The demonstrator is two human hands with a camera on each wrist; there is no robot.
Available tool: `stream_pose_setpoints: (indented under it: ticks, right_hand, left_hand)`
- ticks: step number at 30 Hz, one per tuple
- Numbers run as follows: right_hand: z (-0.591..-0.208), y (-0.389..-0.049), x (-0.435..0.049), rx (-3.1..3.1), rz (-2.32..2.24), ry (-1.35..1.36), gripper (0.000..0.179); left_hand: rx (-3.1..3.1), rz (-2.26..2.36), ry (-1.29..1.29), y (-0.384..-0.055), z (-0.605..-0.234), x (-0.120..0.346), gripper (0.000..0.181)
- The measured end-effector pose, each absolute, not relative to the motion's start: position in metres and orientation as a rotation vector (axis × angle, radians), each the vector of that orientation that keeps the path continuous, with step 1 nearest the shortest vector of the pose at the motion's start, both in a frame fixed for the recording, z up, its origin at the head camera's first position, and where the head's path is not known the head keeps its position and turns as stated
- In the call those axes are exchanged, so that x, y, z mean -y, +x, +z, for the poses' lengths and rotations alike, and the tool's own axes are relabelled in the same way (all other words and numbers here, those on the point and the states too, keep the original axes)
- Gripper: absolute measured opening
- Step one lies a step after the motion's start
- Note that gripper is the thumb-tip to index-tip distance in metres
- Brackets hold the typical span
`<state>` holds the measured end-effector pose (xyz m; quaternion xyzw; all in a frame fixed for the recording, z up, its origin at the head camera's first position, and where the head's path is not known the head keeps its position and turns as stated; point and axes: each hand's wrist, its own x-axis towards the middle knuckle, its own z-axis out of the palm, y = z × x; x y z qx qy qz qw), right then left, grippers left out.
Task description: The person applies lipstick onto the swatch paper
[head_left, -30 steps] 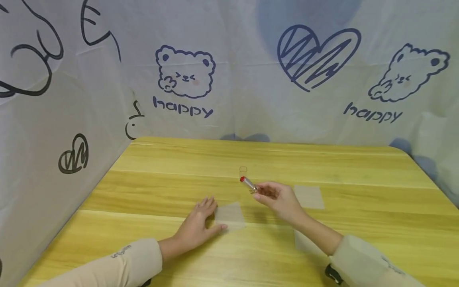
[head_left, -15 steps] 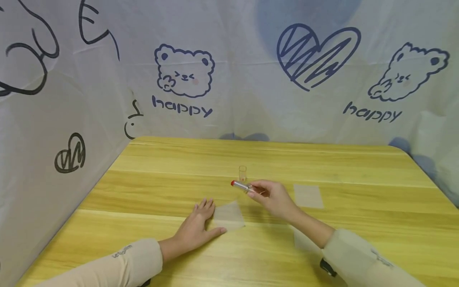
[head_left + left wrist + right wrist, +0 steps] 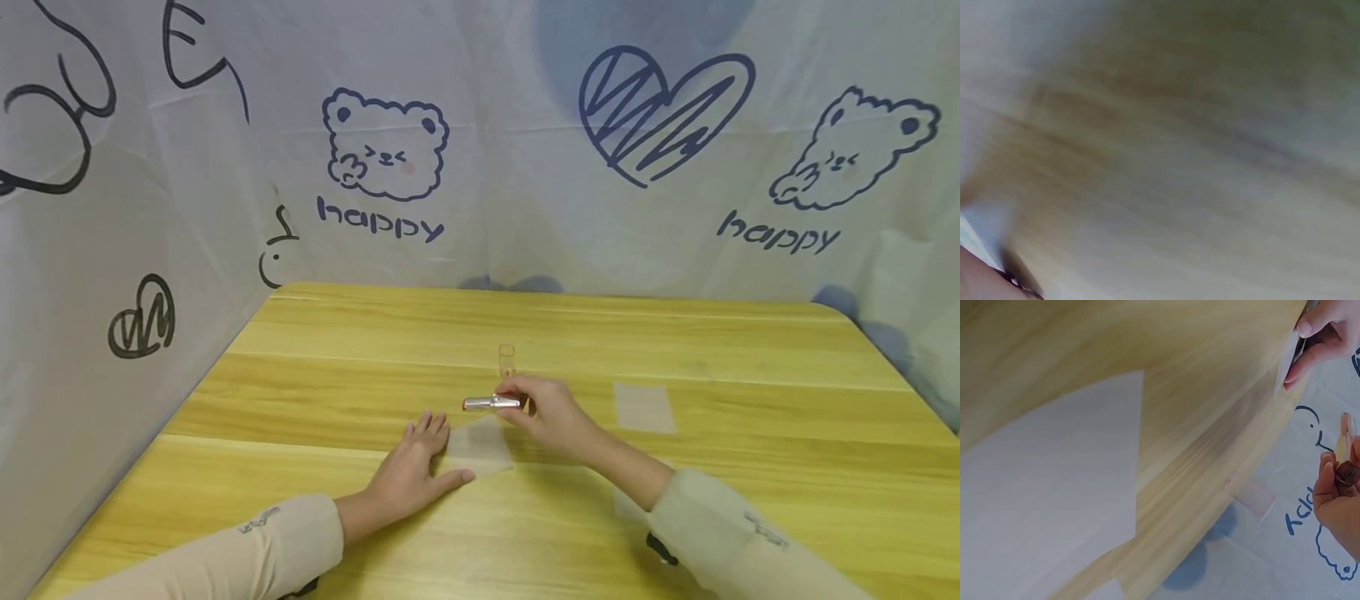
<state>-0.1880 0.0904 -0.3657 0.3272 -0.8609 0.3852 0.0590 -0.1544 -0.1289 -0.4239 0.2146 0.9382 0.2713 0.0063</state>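
The right hand (image 3: 551,417) pinches a lipstick (image 3: 483,403), seemingly just above the twelve-o'clock edge of a pale paper (image 3: 483,450), whose nine-o'clock side the left hand (image 3: 412,473) touches with fingers extended.

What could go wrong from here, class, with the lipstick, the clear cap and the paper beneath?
The uncapped lipstick might smear the nearby left hand. The clear cap, just beyond the right hand, could get knocked over. The paper, touched only along its left side, may shift.
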Motion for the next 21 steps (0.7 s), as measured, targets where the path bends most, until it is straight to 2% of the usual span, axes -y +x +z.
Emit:
stream_pose_setpoints:
  ticks: [8, 21]
  right_hand:
    - [-0.37, -0.188, -0.085, 2.63, 1.053, 1.085, 0.018]
    - [-0.374, -0.187, -0.074, 2.675, 0.849, 1.194, 0.025]
  left_hand:
    - [-2.936, 0.854, 0.674, -0.156, -0.424, 0.129, 0.074]
    - [-2.919, 0.86, 0.667, -0.157, -0.425, 0.129, 0.076]
